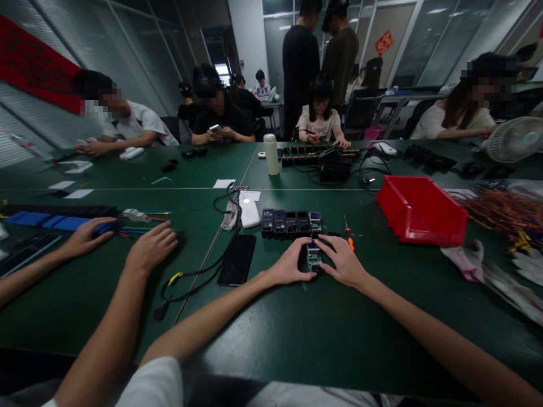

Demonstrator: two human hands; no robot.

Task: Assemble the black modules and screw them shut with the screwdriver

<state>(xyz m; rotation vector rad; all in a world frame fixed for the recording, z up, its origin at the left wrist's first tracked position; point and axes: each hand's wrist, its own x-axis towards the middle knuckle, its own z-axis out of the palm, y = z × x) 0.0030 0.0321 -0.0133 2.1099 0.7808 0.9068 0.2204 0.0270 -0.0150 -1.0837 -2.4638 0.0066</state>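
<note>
A small green circuit board (314,261) with a dark blue display at its top lies between my two hands. My left hand (293,262) curves around its left side, thumb near the lower edge and fingers at the top. From the right, my right hand (345,261) grips the same board with its fingertips. Just beyond, a row of black modules (285,223) stands on the table, and a similar bare board (314,219) ends that row on the right. An orange-handled screwdriver (349,241) lies beyond my right hand.
Left of my arm are a black phone (236,260), a cable, and a white power bank (249,210). A co-worker's hands (151,246) work beside blue strips (51,220). On the right are a red bin (422,217), gloves (466,260) and copper wires (496,212). A pale bottle (271,155) stands ahead.
</note>
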